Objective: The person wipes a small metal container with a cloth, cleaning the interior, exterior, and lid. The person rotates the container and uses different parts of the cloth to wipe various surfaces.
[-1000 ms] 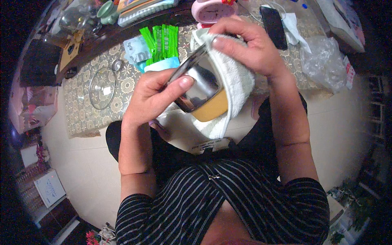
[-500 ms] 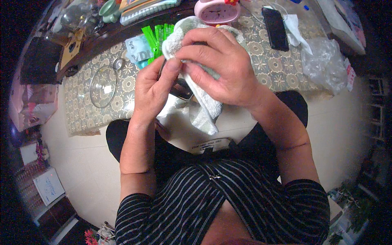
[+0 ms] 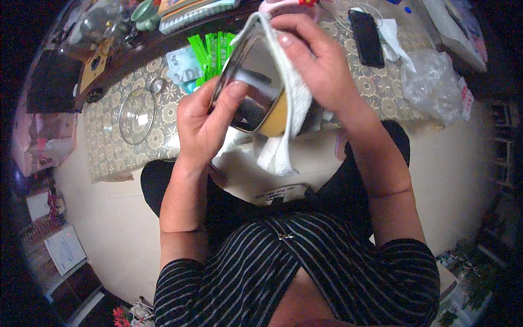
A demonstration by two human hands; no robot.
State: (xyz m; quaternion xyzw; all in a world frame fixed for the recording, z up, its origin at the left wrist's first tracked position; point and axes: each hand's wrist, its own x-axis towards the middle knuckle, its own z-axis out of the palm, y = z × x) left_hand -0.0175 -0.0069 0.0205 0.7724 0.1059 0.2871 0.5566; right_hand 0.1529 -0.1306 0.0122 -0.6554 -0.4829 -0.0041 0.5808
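Note:
My left hand [image 3: 204,120] is closed on a shiny, mirror-like object [image 3: 259,79] with a dark rim, its thumb lying across the reflective face. The object is held tilted above the table's near edge; its exact kind is not clear. A white towel [image 3: 299,101] is draped along its right edge and hangs down below it. My right hand [image 3: 321,68] pinches the upper part of this towel, thumb on top, beside the object's upper right edge. A yellowish patch [image 3: 274,120] shows between the shiny face and the towel.
On the patterned tablecloth [image 3: 106,131] lie a round glass lid [image 3: 138,117], green stick packets [image 3: 218,52], a black phone [image 3: 366,38] and a crumpled clear plastic bag [image 3: 433,87]. A pink clock [image 3: 289,7] stands behind my right hand.
My right hand has moved up and away from my left thumb, drawing the towel to the right. The object's shiny face, mostly covered before, now shows.

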